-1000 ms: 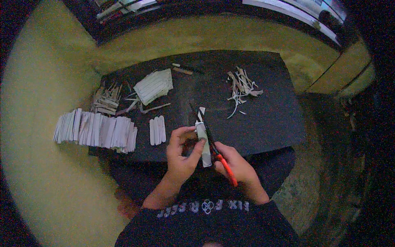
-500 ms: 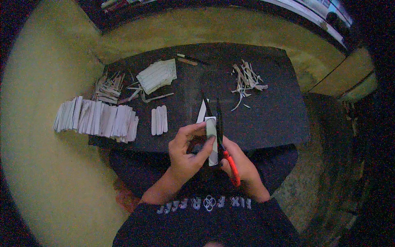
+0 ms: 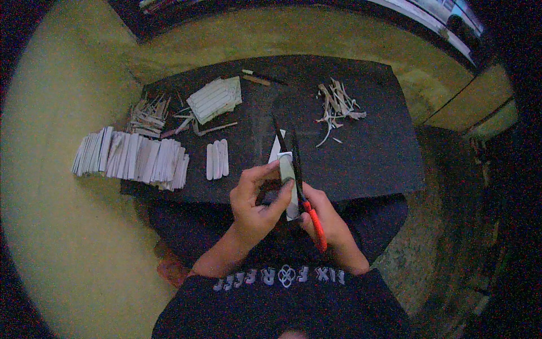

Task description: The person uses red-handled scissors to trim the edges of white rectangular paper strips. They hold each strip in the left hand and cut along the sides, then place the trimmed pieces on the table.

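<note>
Between the fingers and thumb of my left hand, a narrow pale strip of paper or card is held upright above the near part of the table. A greyish rounded-end shape shows on its face. My right hand grips scissors with red handles and long black blades. The blades are parted, one running along the strip's right edge and the other passing behind it. Another white piece pokes out beyond the strip; whether it is joined to it I cannot tell. My right fingers are partly hidden behind the scissors.
On the dark table, a long row of packed white strips lies at the left, beside several rounded-end strips. Behind them are outlined cards and thin offcuts. A pen lies far back; curled trimmings are at right.
The strip and scissors have shifted slightly away from me and to the left, and the strip leans a little more. Both hands keep their holds. The blades remain apart.
</note>
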`<action>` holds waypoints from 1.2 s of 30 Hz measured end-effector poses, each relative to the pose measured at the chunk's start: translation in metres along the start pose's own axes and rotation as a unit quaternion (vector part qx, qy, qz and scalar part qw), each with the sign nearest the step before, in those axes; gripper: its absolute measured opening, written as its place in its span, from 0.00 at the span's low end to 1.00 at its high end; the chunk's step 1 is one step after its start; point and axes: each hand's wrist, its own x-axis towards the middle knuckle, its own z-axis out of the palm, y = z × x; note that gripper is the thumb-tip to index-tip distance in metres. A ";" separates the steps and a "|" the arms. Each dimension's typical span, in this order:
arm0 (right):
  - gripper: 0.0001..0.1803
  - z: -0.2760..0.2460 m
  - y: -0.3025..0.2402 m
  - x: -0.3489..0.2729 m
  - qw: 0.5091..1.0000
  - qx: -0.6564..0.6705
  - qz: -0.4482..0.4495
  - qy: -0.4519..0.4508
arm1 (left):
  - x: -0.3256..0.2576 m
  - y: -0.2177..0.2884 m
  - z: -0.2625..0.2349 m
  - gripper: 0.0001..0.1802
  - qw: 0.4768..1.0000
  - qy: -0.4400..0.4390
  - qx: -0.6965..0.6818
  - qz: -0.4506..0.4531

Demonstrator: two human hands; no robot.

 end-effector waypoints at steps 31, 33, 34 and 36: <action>0.28 -0.004 0.009 -0.004 1.000 0.012 0.006 -0.008 | 0.001 0.003 -0.007 0.17 1.000 -0.013 0.010 0.022; 0.28 -0.009 0.001 -0.002 0.998 -0.006 0.036 -0.043 | 0.001 0.003 -0.008 0.16 1.000 -0.015 0.006 0.018; 0.28 -0.008 0.001 -0.002 0.999 -0.007 0.029 -0.035 | 0.001 0.002 -0.008 0.16 1.000 -0.017 0.000 0.017; 0.28 -0.006 0.004 -0.003 1.000 -0.010 0.013 -0.021 | 0.001 0.002 -0.007 0.17 1.000 -0.020 -0.010 0.010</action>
